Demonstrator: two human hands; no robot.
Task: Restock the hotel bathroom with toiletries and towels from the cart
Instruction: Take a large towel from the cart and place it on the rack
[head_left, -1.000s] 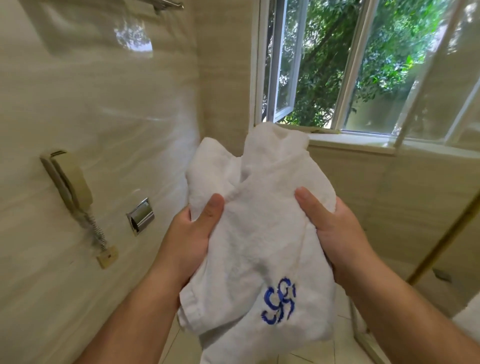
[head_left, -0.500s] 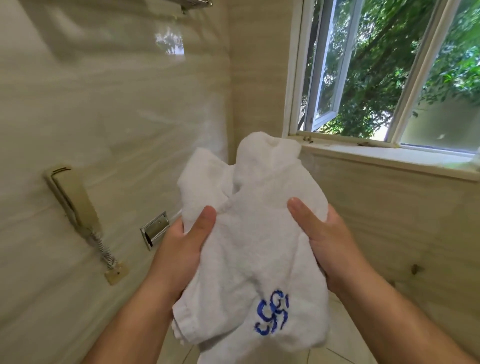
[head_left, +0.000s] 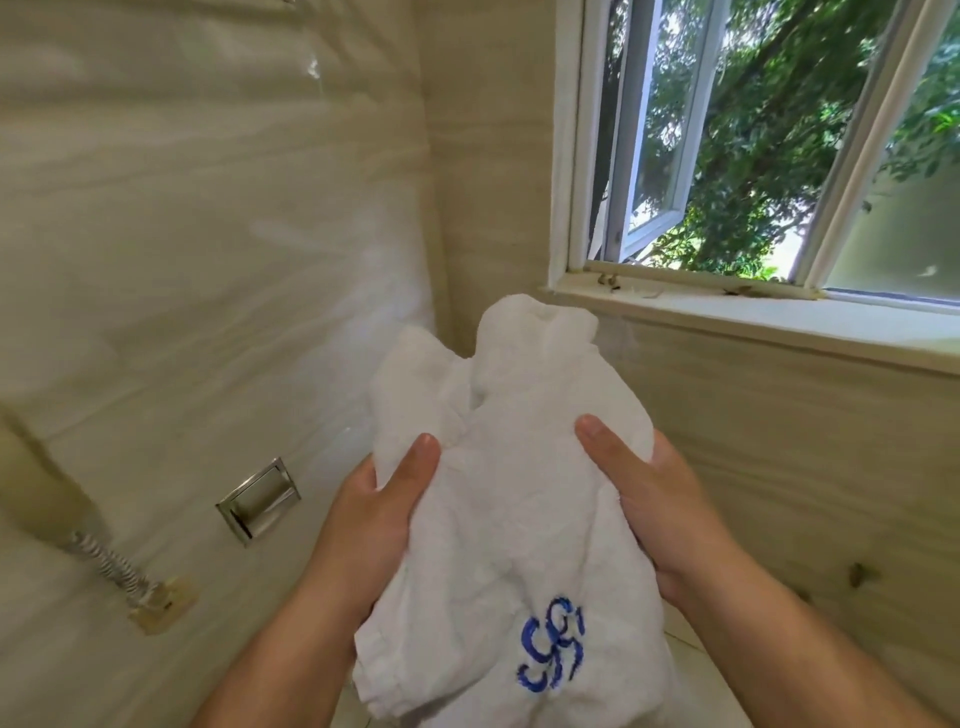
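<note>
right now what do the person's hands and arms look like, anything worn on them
The left hand and right hand are bare, no gloves. The left forearm and right forearm are uncovered to the frame's edge: no sleeves, watch or bracelet in view. Thumbnails look short and unpainted. Most fingers are hidden behind the towel, so rings cannot be ruled out.

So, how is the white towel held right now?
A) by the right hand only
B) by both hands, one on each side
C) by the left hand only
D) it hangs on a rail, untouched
B: the left hand and the right hand each grip one side of the white towel, thumbs on its front.
</note>
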